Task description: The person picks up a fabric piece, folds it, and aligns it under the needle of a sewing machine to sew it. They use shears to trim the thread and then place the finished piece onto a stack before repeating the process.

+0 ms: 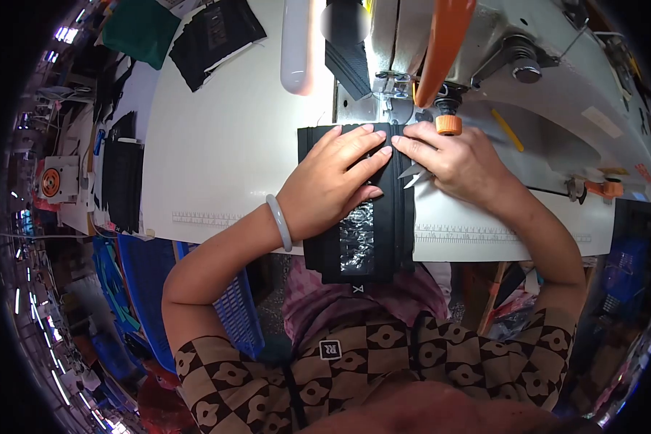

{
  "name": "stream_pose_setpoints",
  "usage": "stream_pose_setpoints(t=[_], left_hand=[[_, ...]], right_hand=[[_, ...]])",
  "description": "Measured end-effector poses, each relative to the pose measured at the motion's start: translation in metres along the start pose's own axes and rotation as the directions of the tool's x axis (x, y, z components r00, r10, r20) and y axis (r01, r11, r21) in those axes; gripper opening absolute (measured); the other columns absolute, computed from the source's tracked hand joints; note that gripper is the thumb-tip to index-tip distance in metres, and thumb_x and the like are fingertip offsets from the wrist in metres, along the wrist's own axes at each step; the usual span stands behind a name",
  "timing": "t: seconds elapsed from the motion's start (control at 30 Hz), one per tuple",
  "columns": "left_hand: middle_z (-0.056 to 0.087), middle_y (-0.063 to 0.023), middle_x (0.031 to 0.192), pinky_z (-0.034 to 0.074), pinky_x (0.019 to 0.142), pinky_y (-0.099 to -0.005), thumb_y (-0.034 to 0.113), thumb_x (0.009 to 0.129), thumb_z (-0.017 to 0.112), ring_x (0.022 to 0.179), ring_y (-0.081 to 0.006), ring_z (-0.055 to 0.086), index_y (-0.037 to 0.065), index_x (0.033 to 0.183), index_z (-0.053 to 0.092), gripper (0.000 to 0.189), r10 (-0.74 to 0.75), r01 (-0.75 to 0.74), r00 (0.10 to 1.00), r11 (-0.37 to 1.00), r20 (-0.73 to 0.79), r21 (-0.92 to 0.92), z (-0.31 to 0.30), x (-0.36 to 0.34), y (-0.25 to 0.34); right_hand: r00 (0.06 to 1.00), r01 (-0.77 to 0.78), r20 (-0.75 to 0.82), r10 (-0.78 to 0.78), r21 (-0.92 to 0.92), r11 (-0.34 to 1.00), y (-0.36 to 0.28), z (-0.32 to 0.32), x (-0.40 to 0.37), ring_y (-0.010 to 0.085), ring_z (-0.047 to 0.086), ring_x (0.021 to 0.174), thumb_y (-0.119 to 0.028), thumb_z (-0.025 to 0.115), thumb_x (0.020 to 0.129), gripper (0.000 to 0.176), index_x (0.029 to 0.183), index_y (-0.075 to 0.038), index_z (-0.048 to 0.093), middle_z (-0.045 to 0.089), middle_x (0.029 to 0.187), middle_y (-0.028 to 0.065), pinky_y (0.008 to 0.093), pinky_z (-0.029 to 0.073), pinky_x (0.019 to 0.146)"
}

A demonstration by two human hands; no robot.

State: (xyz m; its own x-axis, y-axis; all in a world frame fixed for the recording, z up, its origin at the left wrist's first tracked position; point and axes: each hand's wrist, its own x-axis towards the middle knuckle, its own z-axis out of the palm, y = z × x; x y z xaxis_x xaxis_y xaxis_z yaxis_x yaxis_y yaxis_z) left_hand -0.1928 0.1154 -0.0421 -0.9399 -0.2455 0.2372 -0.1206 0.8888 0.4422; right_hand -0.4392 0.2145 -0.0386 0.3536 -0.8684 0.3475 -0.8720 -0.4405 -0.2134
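Observation:
A black fabric panel (325, 249) with a shiny clear plastic strip down its middle lies on the sewing table, its near edge hanging over the front. My left hand (333, 173) rests flat on the panel, fingers stretched toward its far edge. At the panel's far right edge, the curled fingers of my right hand (452, 155) press on the fabric. The pointed metal blades of what look like thread snips (412, 173) stick out from under that palm; their handle is hidden. Just beyond the panel is the sewing machine's presser foot area (398, 90).
The sewing machine (550, 108) fills the right, with an orange lever (445, 50) above my right hand. Dark fabric pieces (217, 40) are stacked at the back left. A yellow stick (508, 130) lies by the machine. A blue crate (231, 311) stands below left.

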Motion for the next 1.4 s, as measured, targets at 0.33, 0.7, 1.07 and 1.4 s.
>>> stream_pose_setpoints(t=[0.33,0.7,1.07,1.4], left_hand=[[0.054,-0.0161,0.144,0.038,0.115,-0.0561,0.023,0.089,0.076,0.140,-0.0355,0.048,0.004,0.135,0.061,0.052,0.040,-0.040,0.999,0.999,-0.022,0.000,-0.006,0.019,-0.022],[0.060,-0.0141,0.135,0.039,0.115,-0.0569,0.023,0.090,0.075,0.137,-0.0349,0.053,0.007,0.128,0.066,0.042,0.061,-0.063,0.996,0.998,-0.071,-0.017,-0.005,0.019,-0.025],[0.065,-0.0113,0.126,0.044,0.109,-0.0538,0.025,0.089,0.077,0.133,-0.0314,0.056,0.007,0.113,0.071,0.030,0.070,-0.069,0.990,0.998,-0.121,0.008,-0.007,0.044,-0.059],[0.070,-0.0101,0.114,0.046,0.103,-0.0433,0.024,0.090,0.076,0.121,-0.0310,0.062,0.005,0.104,0.073,0.023,0.084,-0.062,0.961,0.994,-0.265,0.090,-0.018,0.066,-0.089]], right_hand=[[0.994,-0.080,0.061,0.086,-0.095,0.992,0.009,0.000,0.003,0.0329,0.072,0.104,0.003,0.064,0.081,0.048,0.126,-0.011,0.071,0.070,0.127,0.0119,0.0444,0.061,0.084],[0.999,-0.043,0.018,0.043,-0.007,0.999,0.002,0.000,-0.002,0.0307,0.074,0.098,0.005,0.065,0.081,0.046,0.123,-0.011,0.073,0.074,0.118,0.0100,0.0404,0.062,0.082],[0.999,-0.030,0.028,0.031,-0.023,0.999,0.010,0.000,0.003,0.0288,0.074,0.095,0.006,0.065,0.079,0.047,0.122,-0.011,0.073,0.075,0.116,0.0089,0.0394,0.061,0.082],[0.843,-0.500,0.285,0.455,0.104,0.860,0.004,-0.022,0.003,0.0346,0.071,0.103,-0.004,0.062,0.091,0.035,0.125,-0.009,0.070,0.072,0.116,0.0169,0.0387,0.056,0.092]])
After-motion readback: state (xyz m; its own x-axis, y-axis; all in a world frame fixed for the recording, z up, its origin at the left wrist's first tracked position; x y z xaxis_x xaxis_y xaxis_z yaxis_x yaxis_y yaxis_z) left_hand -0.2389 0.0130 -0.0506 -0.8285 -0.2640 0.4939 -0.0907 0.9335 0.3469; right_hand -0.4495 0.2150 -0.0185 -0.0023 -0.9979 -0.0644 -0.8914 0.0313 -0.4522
